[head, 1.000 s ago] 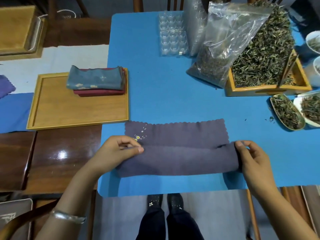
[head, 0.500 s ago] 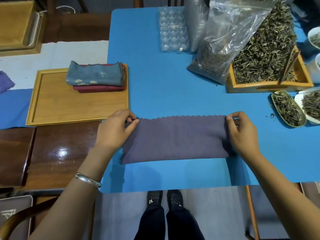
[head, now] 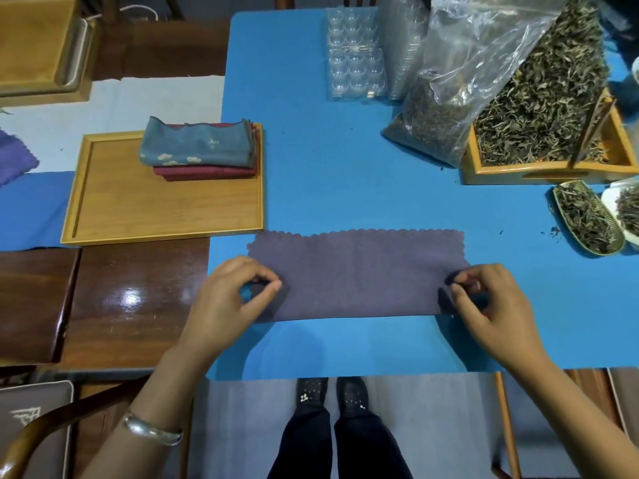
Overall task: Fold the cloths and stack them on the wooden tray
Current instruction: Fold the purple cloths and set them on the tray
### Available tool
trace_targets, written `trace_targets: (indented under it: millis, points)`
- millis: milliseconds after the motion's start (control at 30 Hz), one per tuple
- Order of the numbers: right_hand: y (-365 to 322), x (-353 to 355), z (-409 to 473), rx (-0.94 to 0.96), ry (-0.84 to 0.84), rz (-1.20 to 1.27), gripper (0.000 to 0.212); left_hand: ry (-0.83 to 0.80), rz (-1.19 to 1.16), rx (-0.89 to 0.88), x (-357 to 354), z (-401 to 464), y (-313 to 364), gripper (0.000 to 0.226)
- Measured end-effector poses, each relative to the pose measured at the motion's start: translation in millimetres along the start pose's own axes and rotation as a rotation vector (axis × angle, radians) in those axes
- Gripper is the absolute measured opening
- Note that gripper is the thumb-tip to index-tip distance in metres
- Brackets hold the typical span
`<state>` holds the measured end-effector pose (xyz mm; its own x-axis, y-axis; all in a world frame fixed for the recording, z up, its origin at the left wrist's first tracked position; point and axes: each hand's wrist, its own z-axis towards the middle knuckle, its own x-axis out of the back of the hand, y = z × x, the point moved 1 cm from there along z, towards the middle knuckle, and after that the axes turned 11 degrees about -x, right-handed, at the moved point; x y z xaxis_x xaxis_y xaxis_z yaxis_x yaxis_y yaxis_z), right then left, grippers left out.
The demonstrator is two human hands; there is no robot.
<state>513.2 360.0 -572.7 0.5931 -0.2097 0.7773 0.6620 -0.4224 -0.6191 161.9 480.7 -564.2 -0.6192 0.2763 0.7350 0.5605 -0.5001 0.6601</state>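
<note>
A grey-purple cloth point(head: 356, 274) with a scalloped far edge lies folded into a long strip on the blue table. My left hand point(head: 230, 300) pinches its left end near the front corner. My right hand point(head: 491, 302) pinches its right end the same way. The wooden tray point(head: 114, 216) sits to the far left of the cloth. On the tray's far right corner a folded blue cloth point(head: 197, 145) lies on top of a folded red cloth point(head: 207, 172).
A clear bag of tea leaves point(head: 449, 98), a wooden box of leaves point(head: 549, 167), small leaf dishes point(head: 587, 219) and plastic cup trays point(head: 356, 53) crowd the far right. Another purple cloth point(head: 14, 157) lies at the left edge. A dark wooden table point(head: 131, 299) adjoins on the left.
Both hands folded the near half of the cloth over to the far edge, then slid back along its ends toward me to the front corners.
</note>
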Motion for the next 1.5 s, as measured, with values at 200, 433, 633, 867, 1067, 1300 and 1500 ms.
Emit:
trace_targets:
  millis: [200,433,633,867,1067,1300,1500]
  points:
    - [12.0,7.4,-13.0,0.107,-0.224,-0.131,0.04,-0.154,-0.041,0.078,-4.0,-31.1,-5.5,0.038]
    - [5.8,7.0,-9.1,0.207,-0.117,-0.218,0.022,-0.071,-0.024,0.08,-4.8,-29.4,-7.2,0.034]
    - [12.9,15.7,-19.6,0.066,-0.078,-0.019,0.018,0.066,-0.257,0.245,0.4,-40.8,-6.2,0.023]
    - [20.9,28.0,-35.0,0.02,-0.102,0.116,0.016,0.074,-0.396,0.316,5.7,-61.6,3.2,0.012]
    - [11.2,22.5,-4.7,-0.193,-0.07,0.437,0.01,0.266,-0.506,0.463,-4.7,-29.4,0.6,0.015]
    - [4.1,-3.2,35.0,-0.228,0.058,0.049,0.014,0.24,0.113,0.442,-24.1,6.6,-7.6,0.016]
    - [3.0,-13.9,36.3,-0.188,0.107,-0.153,0.023,0.185,0.257,0.442,-25.1,1.5,-2.3,0.021]
